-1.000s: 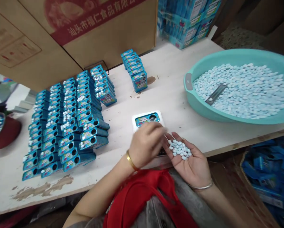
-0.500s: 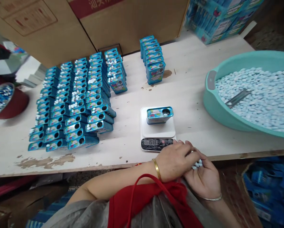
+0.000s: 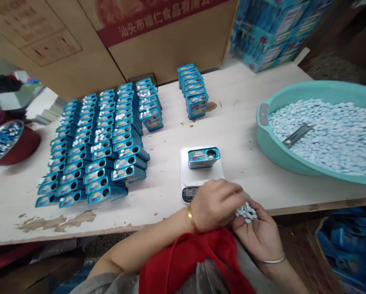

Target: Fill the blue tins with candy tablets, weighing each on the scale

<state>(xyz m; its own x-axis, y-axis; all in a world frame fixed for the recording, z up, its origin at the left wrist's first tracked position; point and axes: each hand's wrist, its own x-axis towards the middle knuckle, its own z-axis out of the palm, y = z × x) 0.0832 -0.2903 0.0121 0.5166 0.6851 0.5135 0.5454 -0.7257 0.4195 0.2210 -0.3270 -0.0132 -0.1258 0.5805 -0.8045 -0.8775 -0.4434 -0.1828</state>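
Observation:
My right hand (image 3: 258, 234) is palm up and cupped around a small heap of pale blue and white candies (image 3: 246, 213). Just over that heap, my left hand (image 3: 218, 202) is slightly blurred, its fingers curled; the fingertips are hidden, so whatever they hold cannot be made out. Behind the hands, a blue candy tin (image 3: 203, 158) stands upright on a white kitchen scale (image 3: 186, 175), a candy showing in its round opening. My left hand partly covers the scale's display.
Rows of blue tins (image 3: 103, 163) fill the left side, many with candies on top. A shorter row of tins (image 3: 197, 106) stands at the back. At right is a turquoise basin (image 3: 290, 159) of candies with a metal scoop (image 3: 297, 135). A cardboard box (image 3: 167, 53) closes off the back.
My left hand has shifted slightly left and covers more of the scale's display. More candies show in my right palm. The camera view has tilted up a little.

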